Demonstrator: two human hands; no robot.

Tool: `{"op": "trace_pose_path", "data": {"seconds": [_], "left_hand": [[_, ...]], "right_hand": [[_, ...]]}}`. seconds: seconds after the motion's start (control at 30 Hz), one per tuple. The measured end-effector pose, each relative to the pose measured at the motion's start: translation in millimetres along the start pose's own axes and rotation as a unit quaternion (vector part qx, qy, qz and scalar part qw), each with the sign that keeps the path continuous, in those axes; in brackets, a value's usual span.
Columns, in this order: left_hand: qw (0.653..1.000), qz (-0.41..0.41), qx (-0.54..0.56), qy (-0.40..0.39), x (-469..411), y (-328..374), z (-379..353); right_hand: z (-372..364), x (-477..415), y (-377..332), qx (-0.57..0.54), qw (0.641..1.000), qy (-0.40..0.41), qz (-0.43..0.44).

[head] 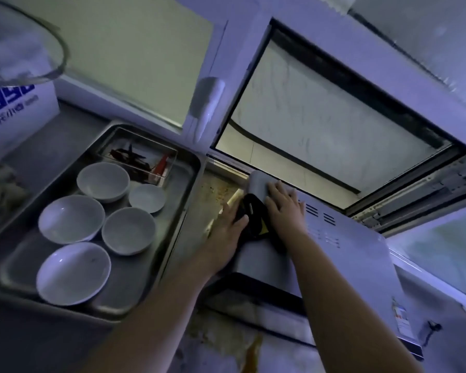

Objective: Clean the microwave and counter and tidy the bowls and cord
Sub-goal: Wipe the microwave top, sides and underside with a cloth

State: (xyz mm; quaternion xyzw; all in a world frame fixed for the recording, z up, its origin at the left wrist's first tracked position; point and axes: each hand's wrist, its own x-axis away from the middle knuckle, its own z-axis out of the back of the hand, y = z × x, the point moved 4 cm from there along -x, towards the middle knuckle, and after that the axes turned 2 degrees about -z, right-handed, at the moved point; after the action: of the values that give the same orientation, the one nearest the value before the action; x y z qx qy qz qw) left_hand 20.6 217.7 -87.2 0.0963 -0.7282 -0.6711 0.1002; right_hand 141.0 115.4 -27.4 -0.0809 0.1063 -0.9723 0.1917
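My white microwave (347,254) sits at the right, with vent slots in its top. A black cord (253,219) lies bundled on its far left corner, between my left hand (228,238), whose thumb touches it, and my right hand (284,208), flat on the top. Five white bowls (72,219) stand upright in a steel tray (156,254) at the left. The counter (215,189) between them is speckled brown.

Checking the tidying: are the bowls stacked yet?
No, five bowls lie separately, side by side, in the metal tray.
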Motion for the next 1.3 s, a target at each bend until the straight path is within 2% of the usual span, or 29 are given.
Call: {"op": "trace_pose_path", "data": {"seconds": [0.1, 0.17, 0.3, 0.37, 0.47, 0.63, 0.73, 0.83, 1.3], "left_hand": [[0.997, 0.07, -0.036, -0.007, -6, -21, 9], [0.997, 0.06, -0.056, 0.004, -5, -28, 13], [0.998, 0.067, -0.004, -0.018, -1, -43, 4], [0.998, 0.058, -0.02, -0.007, -8, -50, 0], [0.999, 0.034, -0.02, -0.001, -36, -54, 0], [0.997, 0.063, -0.005, -0.039, -95, -56, 4], [0.999, 0.043, -0.005, -0.029, -128, -64, 8], [0.998, 0.065, -0.008, -0.025, -138, -74, 10], [0.999, 0.012, -0.005, -0.038, 24, -54, 8]], "right_hand": [[-3, -4, -1, 0.028, 1.0, 0.004, -0.008], [-4, -5, -2, 0.029, 0.999, 0.011, -0.016], [-7, -5, -4, 0.023, 0.999, 0.034, -0.006], [-8, -5, -5, 0.018, 0.999, 0.036, -0.014], [-8, -4, -6, 0.024, 0.999, 0.045, 0.003], [-10, -3, -7, 0.014, 0.998, 0.058, 0.003], [-10, -4, -9, 0.013, 0.998, 0.055, 0.003], [-10, -4, -9, 0.01, 0.998, 0.056, 0.007], [-11, -3, -6, 0.005, 0.999, 0.044, 0.001]]}}
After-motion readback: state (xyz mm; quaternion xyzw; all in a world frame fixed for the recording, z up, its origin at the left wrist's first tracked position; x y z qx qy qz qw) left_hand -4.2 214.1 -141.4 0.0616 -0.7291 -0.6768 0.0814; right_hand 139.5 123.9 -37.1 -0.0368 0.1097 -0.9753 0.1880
